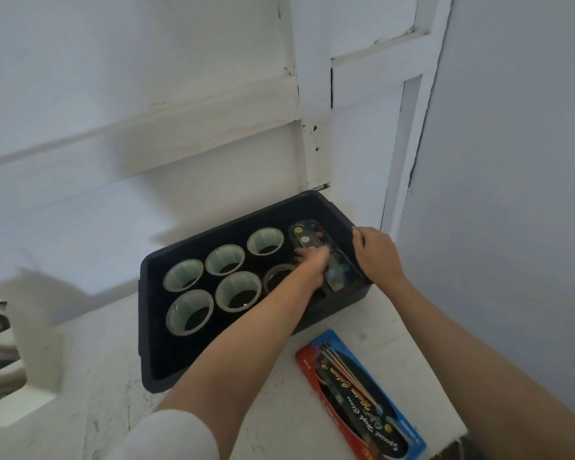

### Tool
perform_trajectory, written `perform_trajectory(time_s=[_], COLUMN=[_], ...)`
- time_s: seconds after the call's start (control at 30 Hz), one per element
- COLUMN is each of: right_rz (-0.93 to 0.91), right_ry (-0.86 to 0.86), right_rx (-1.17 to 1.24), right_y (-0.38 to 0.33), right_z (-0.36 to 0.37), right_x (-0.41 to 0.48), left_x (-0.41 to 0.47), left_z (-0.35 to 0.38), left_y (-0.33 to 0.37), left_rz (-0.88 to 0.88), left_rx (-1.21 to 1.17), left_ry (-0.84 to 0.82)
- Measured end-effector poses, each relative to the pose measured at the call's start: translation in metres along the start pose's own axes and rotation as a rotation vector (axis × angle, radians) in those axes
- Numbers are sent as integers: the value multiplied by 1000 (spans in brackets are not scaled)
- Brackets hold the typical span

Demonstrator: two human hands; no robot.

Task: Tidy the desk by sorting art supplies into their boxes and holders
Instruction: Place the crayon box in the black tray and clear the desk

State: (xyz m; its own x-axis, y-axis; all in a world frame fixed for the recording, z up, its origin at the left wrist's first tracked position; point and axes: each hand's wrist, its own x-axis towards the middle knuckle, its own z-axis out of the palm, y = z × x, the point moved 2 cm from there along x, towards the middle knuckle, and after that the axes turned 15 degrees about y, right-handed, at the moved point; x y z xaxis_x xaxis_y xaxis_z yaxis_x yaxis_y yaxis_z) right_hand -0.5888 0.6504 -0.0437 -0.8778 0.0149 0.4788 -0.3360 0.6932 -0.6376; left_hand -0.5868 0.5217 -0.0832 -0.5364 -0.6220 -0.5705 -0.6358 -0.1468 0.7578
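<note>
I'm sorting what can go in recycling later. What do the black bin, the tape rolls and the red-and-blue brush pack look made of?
Black bin: looks like moulded plastic, matte, with a rounded rim. Tape rolls: glossy translucent film wound on a core, apparently clear packing tape; the core's material is unclear. Brush pack: printed card, probably with a clear plastic front, judging by its sheen.

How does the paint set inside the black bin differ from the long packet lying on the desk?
The paint set lies inside the black bin under the left hand; the packet lies untouched on the desk. The set is clear, showing round colour pans; the packet is red and blue, printed with lettering. Both are long and flat.
</note>
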Motion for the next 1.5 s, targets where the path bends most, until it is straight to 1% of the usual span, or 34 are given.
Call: perform_trajectory(time_s=[0.13,0.2,0.37,0.4,0.47,0.5,0.57,0.6,0.67,0.73,0.8,0.83,0.93,0.97,1.03,1.1,1.2,1.23,1.33,1.37,1.43,1.5], right_rz=[9,27,72,81,93,117,239,303,365,380,374,326,22,-52,-100,-96,-38,26,273,326,350,333], right_ry=[-9,-17,-20,-32,-89,-117,-136,-116,-25,39,-17,-74,-235,-271,-296,-285,-284,-288,-344,-350,-319,-278], right_rx=[43,52,78,85,120,176,350,416,437,416,396,345,140,91,40,51,116,153,350,411,478,536], right_y=[-3,-4,-5,-4,-2,1,8,12,21,31,40,44,48,47,42,39,37,38,36,35,33,30], right_z=[-3,-5,-9,-9,-13,-16,-26,-32,-42,-50,-55,-57,-57,-56,-59,-62,-65,-67,-80,-85,-96,-107], right_x=[-1,-1,-2,-2,-5,-7,-19,-30,-59,-98,-136,-152,-185,-191,-198,-201,-200,-200,-199,-197,-191,-185], left_x=[-25,-40,-79,-88,-104,-110,-123,-128,-138,-146,-149,-150,-151,-153,-158,-165,-169,-172,-191,-196,-204,-210], left_z=[-25,-38,-69,-77,-94,-101,-114,-119,-127,-131,-129,-126,-118,-116,-111,-105,-96,-93,-83,-81,-80,-80], left_y=[10,14,9,5,-5,-11,-26,-34,-55,-83,-113,-129,-171,-181,-193,-196,-193,-192,-187,-185,-178,-171], left_rz=[20,47,226,292,501,620,819,890,978,982,895,835,629,589,603,612,593,584,506,503,544,579], left_rx=[-108,-125,-73,-62,-25,5,90,123,141,125,145,187,398,481,619,629,517,440,123,65,27,-15], left_ry=[-98,-120,-110,-99,-70,-61,-41,-24,27,77,113,133,190,208,229,224,215,182,-44,-84,-74,-72])
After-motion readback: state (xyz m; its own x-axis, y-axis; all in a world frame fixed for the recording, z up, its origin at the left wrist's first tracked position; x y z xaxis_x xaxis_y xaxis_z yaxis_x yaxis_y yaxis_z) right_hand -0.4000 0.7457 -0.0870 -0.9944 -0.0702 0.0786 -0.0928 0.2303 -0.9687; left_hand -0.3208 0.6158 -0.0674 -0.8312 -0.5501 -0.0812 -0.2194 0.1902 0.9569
